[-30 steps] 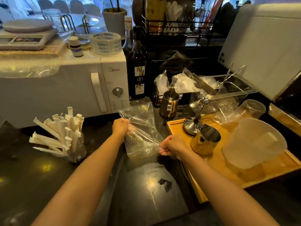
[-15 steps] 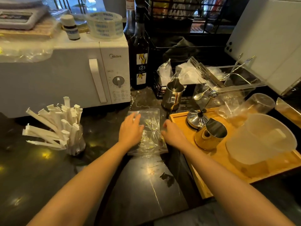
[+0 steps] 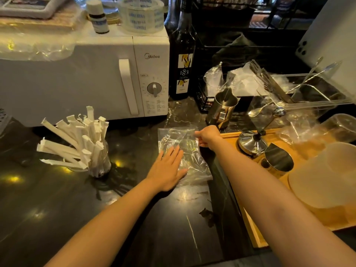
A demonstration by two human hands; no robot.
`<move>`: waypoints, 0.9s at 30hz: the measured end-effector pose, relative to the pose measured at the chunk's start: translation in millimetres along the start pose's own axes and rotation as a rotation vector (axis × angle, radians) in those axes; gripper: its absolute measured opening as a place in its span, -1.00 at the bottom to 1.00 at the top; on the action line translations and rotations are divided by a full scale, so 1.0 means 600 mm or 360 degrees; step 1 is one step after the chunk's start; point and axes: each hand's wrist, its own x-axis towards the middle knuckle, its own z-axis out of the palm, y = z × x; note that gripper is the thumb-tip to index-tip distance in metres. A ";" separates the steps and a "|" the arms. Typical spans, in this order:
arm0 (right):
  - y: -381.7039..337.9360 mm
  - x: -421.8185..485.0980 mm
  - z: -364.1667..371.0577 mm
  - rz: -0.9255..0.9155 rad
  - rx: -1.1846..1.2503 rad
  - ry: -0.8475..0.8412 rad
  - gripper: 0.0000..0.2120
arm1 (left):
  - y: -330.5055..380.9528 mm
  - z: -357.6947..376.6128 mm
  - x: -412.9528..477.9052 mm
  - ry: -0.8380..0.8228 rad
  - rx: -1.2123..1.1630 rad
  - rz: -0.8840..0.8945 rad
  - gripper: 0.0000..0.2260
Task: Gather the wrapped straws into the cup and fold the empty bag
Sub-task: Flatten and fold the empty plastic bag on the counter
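A clear empty plastic bag (image 3: 189,151) lies flat and crumpled on the dark marble counter. My left hand (image 3: 167,170) presses flat on the bag's near left part, fingers spread. My right hand (image 3: 207,137) pinches the bag's far right edge between thumb and fingers. Several white paper-wrapped straws (image 3: 77,141) stand fanned out in a clear glass cup (image 3: 101,164) to the left, well apart from both hands.
A white microwave (image 3: 107,79) stands behind the cup, a dark syrup bottle (image 3: 183,60) beside it. A steel pitcher (image 3: 221,108) sits just beyond the bag. On the right, a wooden tray (image 3: 256,237) holds a gold jug (image 3: 277,160), a lid and a frosted plastic jug (image 3: 327,176).
The bag went from held up between both hands to lying on the counter. My left hand slid to its near part and flattened; my right hand now grips the far right edge.
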 end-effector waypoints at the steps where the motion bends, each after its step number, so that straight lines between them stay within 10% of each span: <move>1: -0.003 0.006 0.002 0.0008 0.0007 -0.0001 -0.87 | -0.002 0.006 -0.003 0.0003 0.0022 0.0008 -0.41; 11: 0.003 0.008 0.012 -0.0518 -0.0814 0.0130 -0.84 | -0.009 0.021 -0.015 0.0034 0.0128 0.0080 -0.39; 18: 0.030 -0.044 -0.003 -0.0507 -0.0422 -0.0061 -0.54 | -0.005 -0.011 0.004 0.0026 0.0013 0.0038 -0.45; 27: 0.088 -0.103 -0.033 -0.0195 -0.0068 -0.0286 -0.68 | 0.007 -0.052 0.114 -0.0097 0.0029 -0.0089 -0.56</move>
